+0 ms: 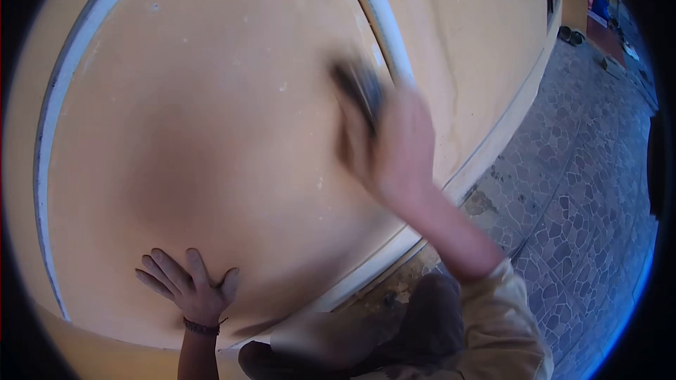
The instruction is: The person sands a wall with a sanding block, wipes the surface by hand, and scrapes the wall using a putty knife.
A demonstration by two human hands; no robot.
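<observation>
My left hand (197,288) lies with fingers spread against the orange-beige wall (232,134), low on the left, a dark bracelet round its wrist. Higher up and to the right, my right hand (405,144) is closed around a dark, narrow hand tool (359,91), close to the wall. Motion smears both the hand and the tool, so I cannot tell the tool's exact kind. Small pale specks and scuffs mark the wall's surface between the hands.
A pale blue-grey raised strip (53,105) curves along the left of the wall, and another strip (384,17) runs past the right hand. Below is a ledge (384,257). Stone-patterned floor (563,239) extends right, with dark shoes (570,35) by the far wall. My bent leg (429,317) is beneath.
</observation>
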